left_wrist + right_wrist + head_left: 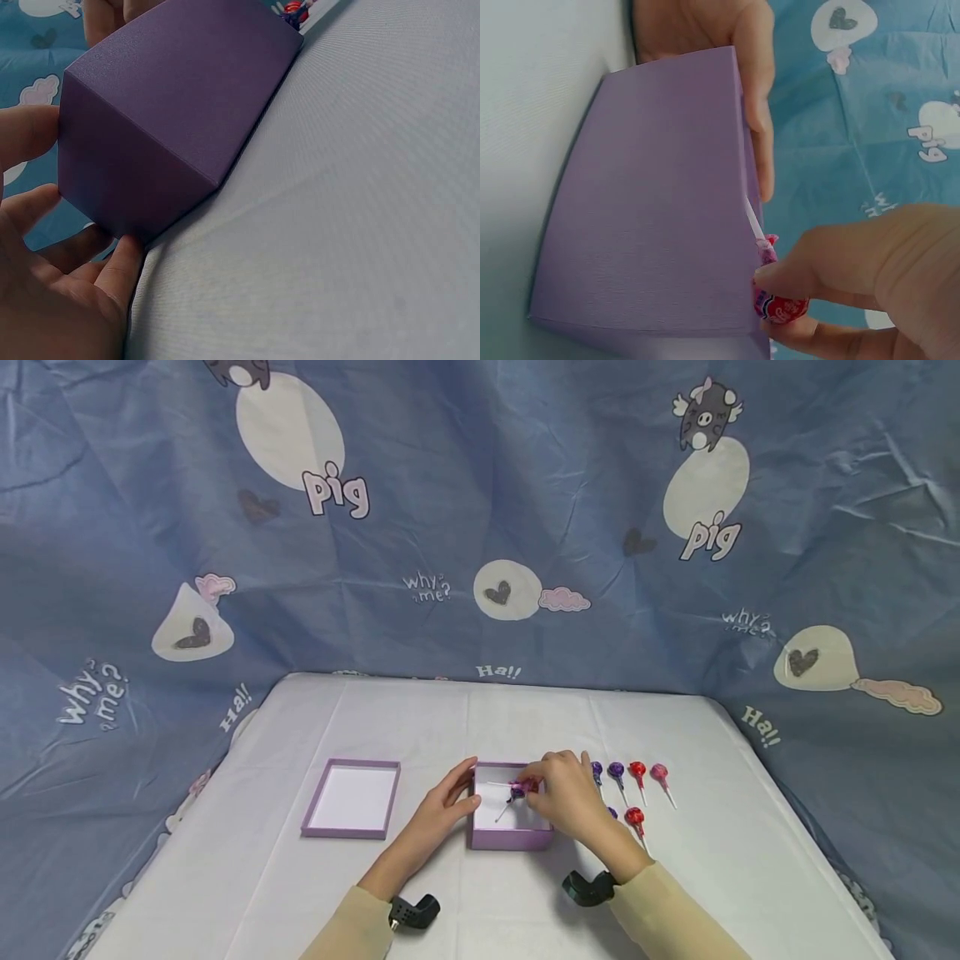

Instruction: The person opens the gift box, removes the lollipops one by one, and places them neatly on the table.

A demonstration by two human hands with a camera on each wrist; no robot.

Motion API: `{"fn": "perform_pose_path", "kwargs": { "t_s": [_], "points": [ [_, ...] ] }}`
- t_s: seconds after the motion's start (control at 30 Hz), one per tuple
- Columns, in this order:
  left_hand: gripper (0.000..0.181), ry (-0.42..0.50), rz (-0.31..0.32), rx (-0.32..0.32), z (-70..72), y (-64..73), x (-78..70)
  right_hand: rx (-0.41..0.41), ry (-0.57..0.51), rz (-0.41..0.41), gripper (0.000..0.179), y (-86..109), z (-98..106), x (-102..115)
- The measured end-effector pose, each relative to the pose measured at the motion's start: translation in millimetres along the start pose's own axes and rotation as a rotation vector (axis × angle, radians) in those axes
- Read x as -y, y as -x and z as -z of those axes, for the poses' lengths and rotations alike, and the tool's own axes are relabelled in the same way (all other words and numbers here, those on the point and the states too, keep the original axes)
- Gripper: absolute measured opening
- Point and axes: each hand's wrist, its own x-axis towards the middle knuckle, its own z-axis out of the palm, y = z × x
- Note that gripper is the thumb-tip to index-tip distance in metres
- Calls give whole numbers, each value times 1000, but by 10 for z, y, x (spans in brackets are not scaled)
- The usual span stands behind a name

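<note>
A purple open box with a white inside stands on the table. My right hand is over its right side, pinching a red-and-pink wrapped lollipop by its head between thumb and fingers. The stick of that lollipop points left over the box rim. Inside the box lies a dark purple lollipop, partly hidden behind the held one. My left hand rests against the box's left side, fingers and thumb extended and touching the wall, as the left wrist view also shows.
Right of the box, several lollipops lie in two rows, among them a purple one, a red one and a pink one. My right hand and forearm cover part of them. The purple-rimmed lid lies inside-up at left.
</note>
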Motion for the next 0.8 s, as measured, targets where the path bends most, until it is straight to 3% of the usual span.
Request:
{"fn": "perform_pose_path", "kwargs": {
  "t_s": [0.2, 0.43, 0.8],
  "points": [
    [63, -1, 12, -3, -4, -6, 7, -21, -108, 9, 25, 14, 101, -11],
    [63, -15, 21, -14, -2, 2, -8, -4, -241, -52, 24, 21, 195, -44],
    [62, -29, 38, -24, -6, -3, 5, -52, -350, -93, 26, 64, 319, -130]
  ]
}}
